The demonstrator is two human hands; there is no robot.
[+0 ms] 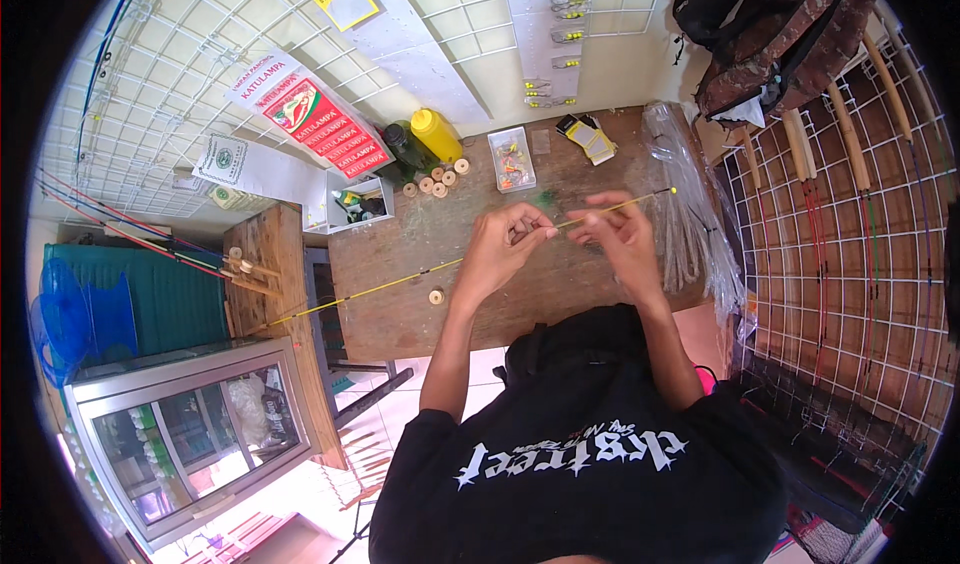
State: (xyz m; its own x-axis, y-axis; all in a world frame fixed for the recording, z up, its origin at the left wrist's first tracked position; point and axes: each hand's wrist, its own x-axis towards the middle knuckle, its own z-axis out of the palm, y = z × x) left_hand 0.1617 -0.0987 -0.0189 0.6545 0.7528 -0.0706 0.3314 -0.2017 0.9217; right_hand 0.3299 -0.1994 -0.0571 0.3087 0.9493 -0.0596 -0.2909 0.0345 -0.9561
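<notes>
A thin yellow fishing rod [400,278] slants across the workbench, from the wooden ledge at the left up to its bright yellow tip [673,191]. My left hand [508,244] pinches the rod near its upper part, thumb and index finger pressed together on it. Just to the right, my right hand [622,242] is at the rod, its fingers bent around it and a little blurred. Whether those fingers grip the rod or something fine beside it is hidden. On the bench below the rod lies a small wooden ring [436,297], close to my left forearm.
A clear box of small colourful pieces [512,160], a yellow bottle [436,136], dark bottles [405,152] and several wooden rings [438,179] stand at the workbench's [385,324] back. Crumpled clear plastic [690,224] lies right. Rods hang on a wire grid [840,264]. A glass cabinet [200,434] stands left.
</notes>
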